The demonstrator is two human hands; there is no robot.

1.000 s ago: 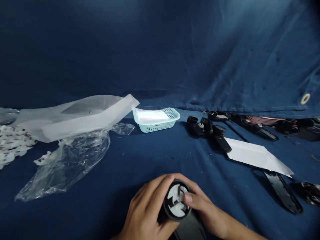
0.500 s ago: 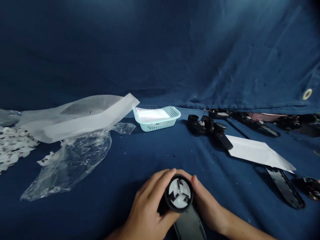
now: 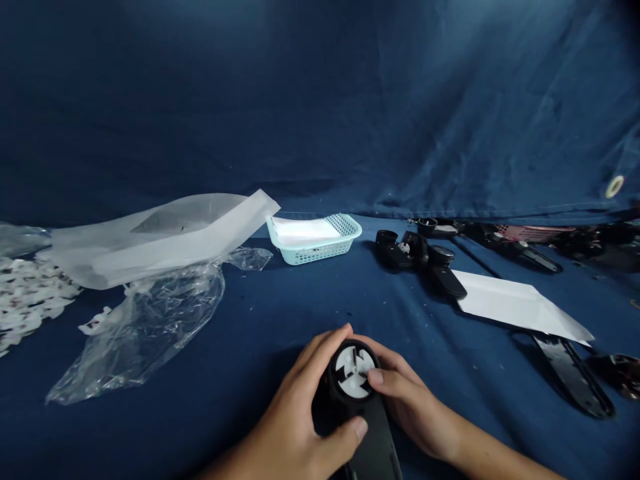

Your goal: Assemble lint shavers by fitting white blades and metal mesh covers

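Observation:
At the bottom middle I hold a black plastic housing (image 3: 373, 437) with a long flat body and a round cup at its far end. Set inside the cup is a white round insert (image 3: 354, 372) with dark slots. My left hand (image 3: 313, 407) wraps the cup's left side, its thumb lying across the flat body. The thumb of my right hand (image 3: 407, 393) rests on the right edge of the insert, while its other fingers curl behind the cup. Those right fingertips are partly hidden.
A pale blue basket (image 3: 317, 255) with white paper stands ahead. Left lie a clear plastic bag (image 3: 155, 327), a translucent sheet (image 3: 165, 233) and a heap of small white parts (image 3: 30, 293). Right are black housings (image 3: 445, 277), white paper (image 3: 515, 303) and a pink basket (image 3: 533, 232).
My right thumb has moved from the cup's outer edge onto the white insert. My left thumb has slid down onto the flat body, and the cup has tilted slightly.

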